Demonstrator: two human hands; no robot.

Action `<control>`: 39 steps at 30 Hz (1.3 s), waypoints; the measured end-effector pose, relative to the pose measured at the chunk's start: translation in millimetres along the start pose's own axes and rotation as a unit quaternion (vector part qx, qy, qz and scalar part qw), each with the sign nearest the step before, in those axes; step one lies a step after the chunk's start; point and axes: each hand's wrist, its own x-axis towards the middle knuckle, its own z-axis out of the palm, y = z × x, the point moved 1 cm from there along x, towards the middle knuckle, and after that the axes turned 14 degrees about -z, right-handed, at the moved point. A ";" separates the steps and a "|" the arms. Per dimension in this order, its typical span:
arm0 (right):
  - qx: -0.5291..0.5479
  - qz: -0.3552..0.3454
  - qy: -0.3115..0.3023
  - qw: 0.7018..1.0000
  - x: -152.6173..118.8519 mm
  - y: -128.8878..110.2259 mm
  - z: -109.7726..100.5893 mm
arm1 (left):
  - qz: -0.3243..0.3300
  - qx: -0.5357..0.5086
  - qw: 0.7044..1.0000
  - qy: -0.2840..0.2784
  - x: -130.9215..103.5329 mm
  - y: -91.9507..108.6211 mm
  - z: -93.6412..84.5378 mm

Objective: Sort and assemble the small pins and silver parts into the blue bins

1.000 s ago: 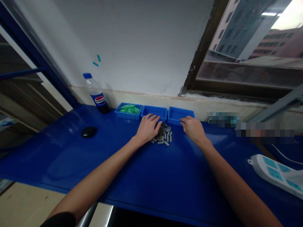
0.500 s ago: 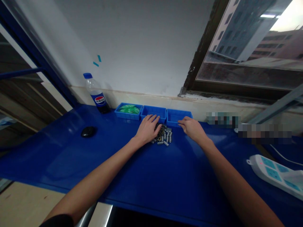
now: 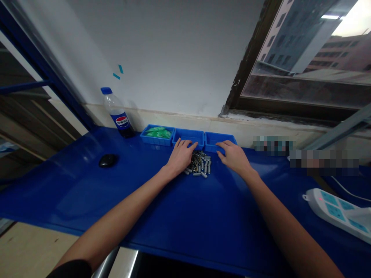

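A heap of small grey metal cylinders and thin brass-coloured pins or screws lies on the blue table. My left hand rests at the heap's left side, fingers and thumb spread, with its fingertips by the front wall of the middle blue bin. To the right of the heap, my right hand is held with thumb and index finger apart. It is in front of the right blue bin, and nothing shows between its fingers.
Green packets fill the left blue bin. A cola bottle stands behind a black mouse on the left. On the right lies a white power strip. A wall and a window border the table's back.
My right thumb and index finger have parted from a pinch in front of the right bin. My left hand has shifted slightly left and down, uncovering more of the heap.
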 end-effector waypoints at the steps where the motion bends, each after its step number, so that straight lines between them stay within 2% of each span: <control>1: -0.001 0.002 0.001 1.000 -0.4 -2.5 0.5 | 0.007 0.001 1.000 -0.004 1.7 -2.0 0.6; 6: -0.005 0.013 0.010 1.000 0.6 -7.2 0.8 | 0.013 -0.021 1.000 -0.015 13.5 -11.6 3.0; 13: -0.008 0.016 0.003 1.000 2.3 -6.1 0.1 | 0.015 -0.035 0.999 0.018 30.0 -16.5 7.6; 23: 0.006 0.022 0.019 1.000 0.8 -2.3 2.9 | 0.048 0.004 0.998 -0.028 29.3 -9.5 0.8; 25: 0.013 0.022 0.026 0.999 -0.4 -1.3 2.9 | 0.052 -0.006 0.998 -0.021 28.0 -8.6 -0.9; 28: 0.029 0.023 0.059 0.998 -2.2 -3.6 1.5 | 0.042 -0.033 0.998 0.016 27.6 -8.7 -3.4; 32: 0.061 0.025 0.136 0.988 -2.5 -15.2 1.2 | 0.026 -0.089 0.994 0.058 32.6 -11.8 -10.4; 34: 0.097 0.000 0.126 0.987 0.5 -23.5 4.8 | 0.023 -0.121 0.990 0.068 36.5 -14.9 -15.4; 39: 0.189 -0.060 0.043 0.979 20.5 -48.5 20.9 | 0.032 -0.176 0.981 0.074 43.4 -23.5 -25.4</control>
